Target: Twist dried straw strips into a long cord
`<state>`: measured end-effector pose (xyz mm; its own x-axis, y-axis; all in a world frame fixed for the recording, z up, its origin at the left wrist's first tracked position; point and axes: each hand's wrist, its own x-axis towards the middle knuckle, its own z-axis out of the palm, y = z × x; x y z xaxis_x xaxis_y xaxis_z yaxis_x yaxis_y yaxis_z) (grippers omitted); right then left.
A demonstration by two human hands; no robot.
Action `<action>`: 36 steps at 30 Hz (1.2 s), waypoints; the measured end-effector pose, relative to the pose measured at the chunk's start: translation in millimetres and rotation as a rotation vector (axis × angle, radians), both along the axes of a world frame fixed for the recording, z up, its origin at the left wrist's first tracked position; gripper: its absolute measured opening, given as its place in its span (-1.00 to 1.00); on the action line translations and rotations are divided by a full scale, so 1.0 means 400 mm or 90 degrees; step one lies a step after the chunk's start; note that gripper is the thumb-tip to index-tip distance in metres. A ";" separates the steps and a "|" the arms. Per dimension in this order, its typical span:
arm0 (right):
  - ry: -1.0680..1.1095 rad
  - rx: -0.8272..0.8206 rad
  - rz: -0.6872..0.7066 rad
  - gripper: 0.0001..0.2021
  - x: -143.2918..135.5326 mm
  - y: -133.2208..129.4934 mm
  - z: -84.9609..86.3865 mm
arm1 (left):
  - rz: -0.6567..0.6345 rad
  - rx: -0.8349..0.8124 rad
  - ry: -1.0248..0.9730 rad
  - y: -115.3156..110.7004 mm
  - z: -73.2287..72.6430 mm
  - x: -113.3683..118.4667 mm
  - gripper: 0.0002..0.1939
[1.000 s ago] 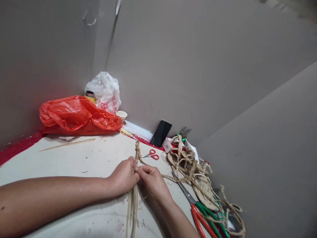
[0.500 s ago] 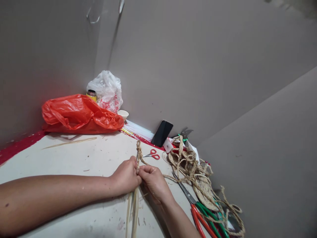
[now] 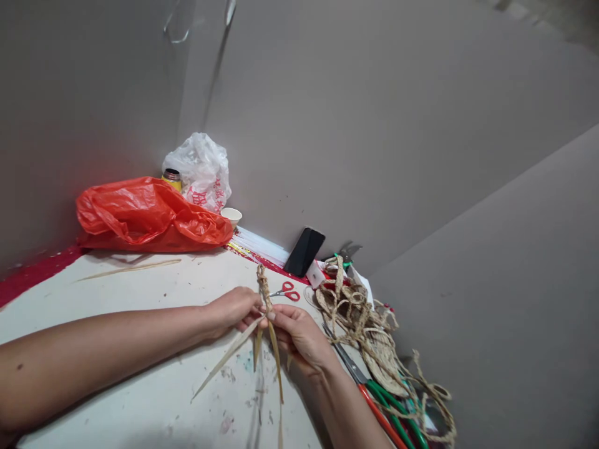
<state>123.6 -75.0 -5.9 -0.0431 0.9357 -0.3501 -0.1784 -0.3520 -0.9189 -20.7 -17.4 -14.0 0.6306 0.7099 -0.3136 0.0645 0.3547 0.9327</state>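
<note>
A braided straw cord [image 3: 262, 284] stands out above my fingers, and its loose flat strands fan out below over the white tabletop [image 3: 196, 418]. From the left, my left hand [image 3: 238, 308] pinches the braid where the strands part. My right hand [image 3: 297, 333] grips the same spot from the other side, thumb and forefinger closed on the strands. One pale strand [image 3: 222, 363] slants down to the left; a browner one [image 3: 276, 362] hangs down to the right. Just beyond the hands lie small red-handled scissors [image 3: 286, 291].
Large shears [image 3: 353, 368] and a heap of braided straw cord [image 3: 360, 318] lie along the right edge. A phone [image 3: 305, 251] leans against the wall. At the back left sit a red plastic bag [image 3: 150, 215], a white bag [image 3: 199, 168] and a white cup [image 3: 231, 216].
The strands that hung together below my hands now spread apart, one swung out to the left. My left hand has risen slightly and its fingers have loosened from a fist to a pinch.
</note>
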 end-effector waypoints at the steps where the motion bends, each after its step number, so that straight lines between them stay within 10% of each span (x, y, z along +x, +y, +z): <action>1: 0.004 -0.003 0.012 -0.74 0.003 0.001 -0.002 | -0.054 -0.072 -0.005 -0.002 -0.005 0.002 -0.81; 36: -0.223 0.128 0.136 -0.18 0.005 -0.013 -0.006 | -0.277 0.035 0.128 0.030 0.003 -0.023 -0.73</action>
<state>125.5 -80.3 -8.3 -0.1533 0.9696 -0.1905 0.2125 -0.1559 -0.9646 -29.7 -5.6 -12.9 0.8034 0.4125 -0.4293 0.3775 0.2046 0.9031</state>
